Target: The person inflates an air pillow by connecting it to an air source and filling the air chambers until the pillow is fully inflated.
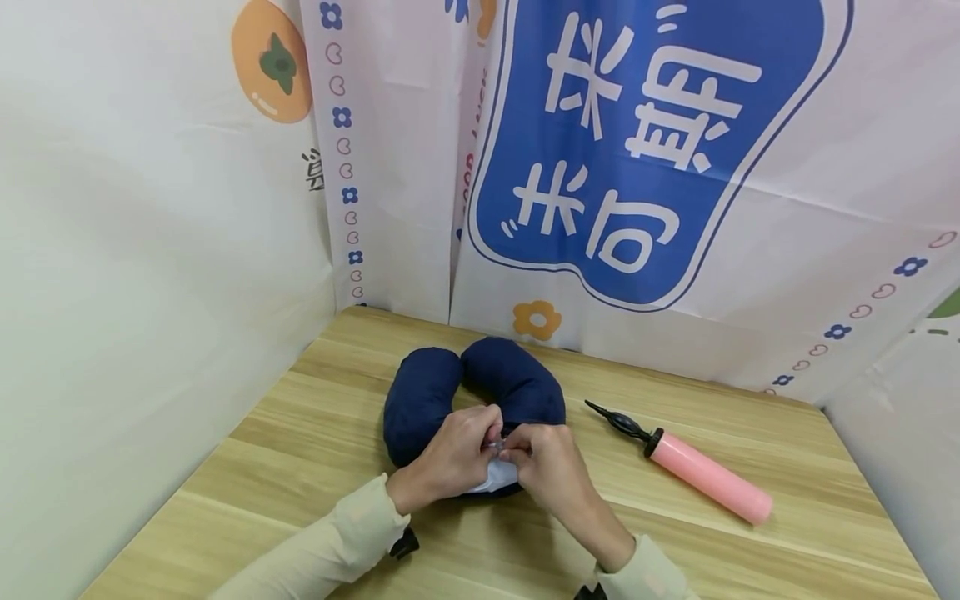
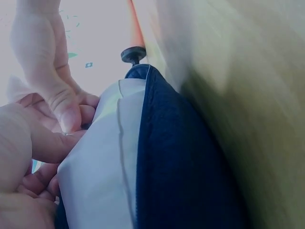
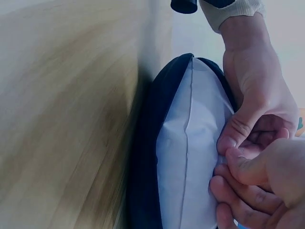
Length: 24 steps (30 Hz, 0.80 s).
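Observation:
A navy U-shaped neck pillow (image 1: 517, 387) lies on the table, its curved end toward me. Through the open edge of the navy cover (image 2: 176, 157) a plump white inner bladder (image 3: 181, 152) with a seam bulges out. Over this opening, my left hand (image 1: 453, 454) and right hand (image 1: 551, 471) meet fingertip to fingertip. Both pinch a small clear piece (image 1: 497, 448) on the bladder that looks like an air valve; the fingers cover most of it. In the right wrist view, the thumbs nearly touch beside the white surface.
Right of the pillow lies a pink hand pump (image 1: 712, 477) with a black nozzle (image 1: 621, 423) pointing toward the pillow. The wood-grain table (image 1: 300, 450) ends at a printed cloth (image 1: 397, 167) behind and a white wall (image 1: 150, 250) at the left.

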{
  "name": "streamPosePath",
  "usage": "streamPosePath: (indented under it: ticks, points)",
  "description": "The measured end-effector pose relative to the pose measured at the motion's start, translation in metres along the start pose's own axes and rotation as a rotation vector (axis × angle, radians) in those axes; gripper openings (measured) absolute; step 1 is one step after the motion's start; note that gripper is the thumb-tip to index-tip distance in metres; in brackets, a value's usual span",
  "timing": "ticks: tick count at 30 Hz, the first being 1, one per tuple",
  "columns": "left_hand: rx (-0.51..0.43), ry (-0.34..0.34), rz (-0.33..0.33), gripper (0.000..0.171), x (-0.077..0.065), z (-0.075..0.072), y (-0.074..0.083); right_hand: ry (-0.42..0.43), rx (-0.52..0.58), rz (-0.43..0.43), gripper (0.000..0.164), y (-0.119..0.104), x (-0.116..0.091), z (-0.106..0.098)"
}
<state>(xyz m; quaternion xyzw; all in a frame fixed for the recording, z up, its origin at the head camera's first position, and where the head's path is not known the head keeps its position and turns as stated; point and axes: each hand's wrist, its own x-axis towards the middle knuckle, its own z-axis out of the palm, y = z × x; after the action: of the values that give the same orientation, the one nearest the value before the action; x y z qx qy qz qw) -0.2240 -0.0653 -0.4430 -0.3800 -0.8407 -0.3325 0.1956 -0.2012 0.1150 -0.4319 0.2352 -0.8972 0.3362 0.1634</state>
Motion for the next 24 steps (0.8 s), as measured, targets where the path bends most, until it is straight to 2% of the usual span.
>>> streamPosePath:
  ticks: [3, 5, 9, 11, 14, 17, 20, 24]
  points:
    - [0.003, 0.004, -0.012, 0.036, -0.002, -0.002, 0.0, 0.018, -0.014, -0.004, 0.019, -0.003, 0.0, 0.004]
    - [0.024, -0.008, 0.007, 0.037, -0.003, -0.003, -0.001, 0.003, -0.02, -0.015, 0.018, -0.003, 0.0, 0.004]
    - [0.061, -0.097, 0.092, 0.033, -0.002, -0.007, -0.002, -0.056, 0.011, -0.011, 0.013, 0.001, -0.002, -0.003]
    - [0.052, -0.133, 0.11, 0.027, -0.003, -0.012, -0.003, -0.083, 0.034, -0.001, 0.012, 0.003, -0.003, -0.007]
    - [0.07, -0.112, 0.112, 0.022, -0.004, -0.022, -0.004, -0.091, 0.058, 0.02, 0.011, 0.004, -0.002, -0.012]
    - [0.144, -0.069, 0.109, 0.021, -0.004, -0.029, -0.007, -0.083, 0.04, 0.027, 0.011, 0.005, -0.002, -0.014]
    - [0.218, -0.052, 0.106, 0.02, -0.003, -0.031, -0.01, -0.07, 0.012, 0.041, 0.012, 0.005, -0.003, -0.014]
    - [0.246, -0.054, 0.1, 0.014, -0.003, -0.03, -0.01, -0.056, -0.016, 0.059, 0.015, 0.008, -0.004, -0.013]
